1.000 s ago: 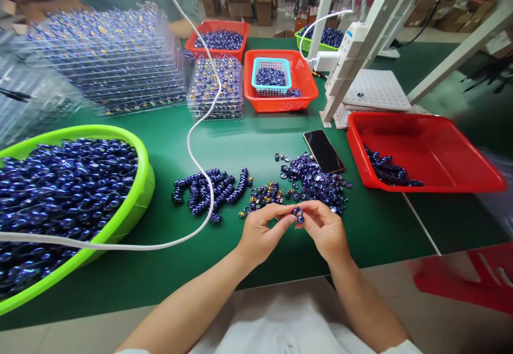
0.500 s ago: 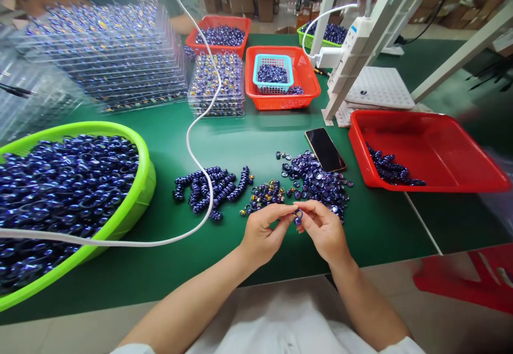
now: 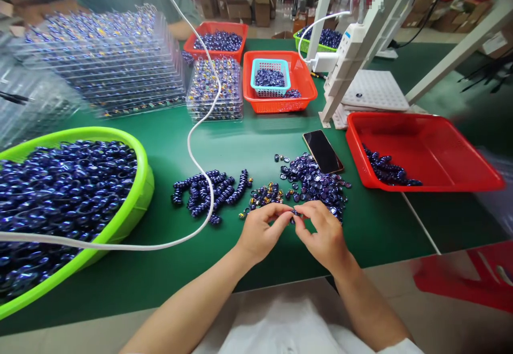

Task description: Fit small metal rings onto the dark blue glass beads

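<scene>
My left hand [image 3: 259, 235] and my right hand [image 3: 324, 232] meet above the front of the green table. Between their fingertips they pinch a small shiny dark-blue ring [image 3: 295, 213], partly covered by the fingers. Just beyond my right hand lies a heap of small dark-blue round caps [image 3: 310, 177]. A smaller pile of blue pieces with gold parts [image 3: 266, 194] is past my left fingers. To its left, dark-blue rings [image 3: 214, 191] lie stacked in rows.
A lime-green basket [image 3: 145, 183] full of blue rings stands at left, crossed by a white cable [image 3: 192, 145]. A phone [image 3: 323, 151] lies behind the caps. A red basket [image 3: 449, 151] stands at right. Clear trays [image 3: 216, 89], an orange basket [image 3: 306, 86] and a white post [image 3: 340, 86] are farther back.
The ring has turned between my fingertips, from upright with its loop showing to a flatter position. My right fingers have shifted their hold. The view has moved slightly.
</scene>
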Action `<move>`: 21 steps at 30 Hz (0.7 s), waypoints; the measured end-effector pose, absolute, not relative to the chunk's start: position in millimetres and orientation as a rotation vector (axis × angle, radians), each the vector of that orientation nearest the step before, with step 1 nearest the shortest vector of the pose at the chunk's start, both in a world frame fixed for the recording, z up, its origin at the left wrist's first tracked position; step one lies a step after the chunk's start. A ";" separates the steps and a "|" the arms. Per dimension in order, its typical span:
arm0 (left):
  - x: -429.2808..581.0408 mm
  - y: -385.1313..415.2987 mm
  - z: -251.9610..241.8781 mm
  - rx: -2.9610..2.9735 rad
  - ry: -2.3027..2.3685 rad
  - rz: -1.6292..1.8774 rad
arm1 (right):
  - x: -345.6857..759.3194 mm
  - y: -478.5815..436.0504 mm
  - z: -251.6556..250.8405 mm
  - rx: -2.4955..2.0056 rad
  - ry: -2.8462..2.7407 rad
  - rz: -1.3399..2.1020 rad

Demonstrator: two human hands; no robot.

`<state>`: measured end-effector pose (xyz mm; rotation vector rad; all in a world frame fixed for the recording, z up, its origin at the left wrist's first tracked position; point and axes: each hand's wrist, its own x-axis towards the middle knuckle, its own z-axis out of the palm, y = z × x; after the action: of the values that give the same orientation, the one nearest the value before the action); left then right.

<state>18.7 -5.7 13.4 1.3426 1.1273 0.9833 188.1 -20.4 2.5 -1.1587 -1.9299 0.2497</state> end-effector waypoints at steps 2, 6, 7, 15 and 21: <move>16.6 -2.4 14.3 1.133 1.033 0.894 | 188.6 -20.8 6.3 -1.145 -1.928 0.296; 12.5 2.7 12.2 0.918 0.862 0.769 | 192.5 -18.7 14.2 -1.089 -1.989 0.454; 12.0 3.3 11.5 0.896 0.844 0.753 | 193.7 -17.9 15.0 -1.070 -2.019 0.468; 13.1 0.7 12.6 1.052 0.940 0.856 | 195.1 -17.8 2.6 -1.081 -2.035 0.426; 15.8 -5.2 6.4 1.351 0.883 0.855 | 189.9 -21.0 -3.3 -1.022 -2.036 0.359</move>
<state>15.8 -5.2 6.4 1.3514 0.8834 0.8549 189.9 -21.0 -3.3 -1.0220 -2.0361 0.3589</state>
